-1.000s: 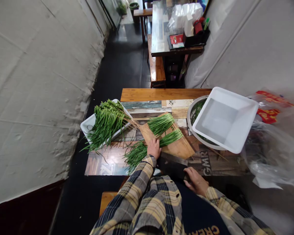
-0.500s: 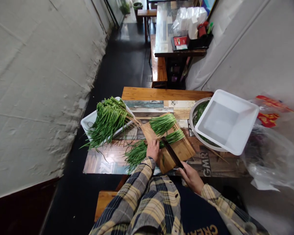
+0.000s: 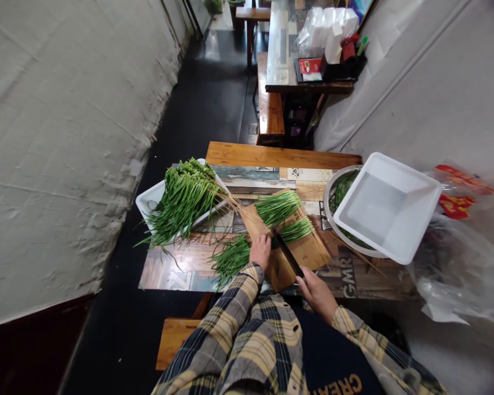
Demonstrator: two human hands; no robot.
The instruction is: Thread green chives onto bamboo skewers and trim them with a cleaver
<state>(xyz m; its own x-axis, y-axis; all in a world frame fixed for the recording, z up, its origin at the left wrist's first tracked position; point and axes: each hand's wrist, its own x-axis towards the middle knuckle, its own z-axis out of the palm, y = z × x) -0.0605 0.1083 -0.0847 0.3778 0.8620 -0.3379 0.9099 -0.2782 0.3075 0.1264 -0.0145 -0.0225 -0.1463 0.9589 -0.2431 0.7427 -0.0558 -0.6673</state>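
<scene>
My right hand (image 3: pixel 318 292) grips a knife (image 3: pixel 287 253), its dark blade lying across a row of chives near my left fingers. My left hand (image 3: pixel 260 251) is closed over the same row of chives (image 3: pixel 233 257), pressing it on the wooden cutting board (image 3: pixel 300 257). Their leafy ends hang off the board's left side, while the pale ends lie to the right of the blade on thin wooden skewers. Above them on the board is a second, shorter bundle of chives (image 3: pixel 278 205), also on skewers. What lies under my left palm is hidden.
On the left, a white tray (image 3: pixel 151 198) holds a heap of skewered chives (image 3: pixel 185 206). An upturned-looking white tub (image 3: pixel 387 206) rests on a metal bowl (image 3: pixel 329 189) of greens at right, beside clear plastic bags (image 3: pixel 456 269). A wooden bench (image 3: pixel 280 156) runs behind the table.
The view has shifted slightly. My right hand and the knife handle have moved a little up and left, while my left hand keeps its place on the chives.
</scene>
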